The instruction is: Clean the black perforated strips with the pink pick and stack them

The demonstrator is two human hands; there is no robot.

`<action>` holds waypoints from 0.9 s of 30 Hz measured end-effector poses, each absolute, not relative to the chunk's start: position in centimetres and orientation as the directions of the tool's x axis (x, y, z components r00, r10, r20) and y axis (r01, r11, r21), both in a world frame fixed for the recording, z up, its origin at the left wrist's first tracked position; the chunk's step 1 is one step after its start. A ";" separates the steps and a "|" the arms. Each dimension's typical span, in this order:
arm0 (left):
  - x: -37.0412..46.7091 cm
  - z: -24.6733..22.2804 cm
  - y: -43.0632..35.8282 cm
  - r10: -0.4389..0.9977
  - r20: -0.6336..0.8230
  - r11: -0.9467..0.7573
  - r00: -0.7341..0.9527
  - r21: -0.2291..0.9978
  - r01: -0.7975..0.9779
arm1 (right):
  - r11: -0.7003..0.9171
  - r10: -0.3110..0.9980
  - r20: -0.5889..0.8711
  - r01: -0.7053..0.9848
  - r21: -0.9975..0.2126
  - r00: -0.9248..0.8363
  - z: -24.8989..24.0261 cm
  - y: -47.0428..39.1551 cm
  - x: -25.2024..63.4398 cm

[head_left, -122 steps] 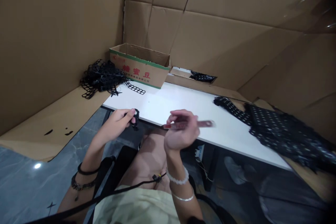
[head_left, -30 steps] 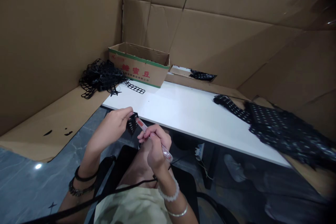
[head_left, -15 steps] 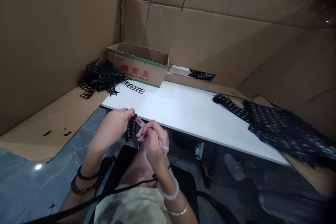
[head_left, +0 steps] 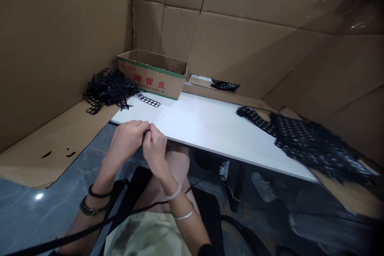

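My left hand (head_left: 128,138) is closed in a pinch just in front of the white table's near edge. A small dark bit of the black perforated strip (head_left: 146,131) shows between the two hands; most of it is hidden. Against the left fingertips my right hand (head_left: 156,146) is also closed, its thumb and fingers meeting at the same spot. What the right fingers hold is covered by the hand. The slim clear tool with a red part does not show now.
A cardboard box (head_left: 153,82) stands at the back left of the white table (head_left: 198,118). Beside it lies a tangled heap of black mesh scrap (head_left: 109,90). Perforated black sheets (head_left: 312,144) are piled on the right. Cardboard walls (head_left: 234,36) enclose the table.
My right hand has moved up and left to meet the left fingertips. The slim clear tool and the hanging black strip have gone out of sight. The view has shifted slightly right.
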State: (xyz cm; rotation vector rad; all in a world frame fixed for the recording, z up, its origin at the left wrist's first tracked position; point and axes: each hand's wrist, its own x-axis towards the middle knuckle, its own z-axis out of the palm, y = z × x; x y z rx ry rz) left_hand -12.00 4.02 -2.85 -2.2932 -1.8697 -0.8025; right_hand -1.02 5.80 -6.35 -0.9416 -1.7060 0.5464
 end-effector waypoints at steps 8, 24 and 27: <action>-16.7 -3.7 4.7 0.916 0.365 -0.167 -0.166 0.723 0.670 | 0.372 0.893 0.407 -0.196 -0.907 -0.191 -5.2 9.0 4.5; -15.3 -2.8 3.7 0.924 0.355 -0.115 -0.139 0.608 0.785 | 0.588 0.797 0.492 0.635 -0.501 -0.350 -5.3 13.0 3.9; -14.3 -2.7 3.8 0.892 0.437 -0.214 -0.115 0.632 0.744 | 0.590 0.803 0.404 0.495 -0.638 -0.438 -4.1 10.4 1.2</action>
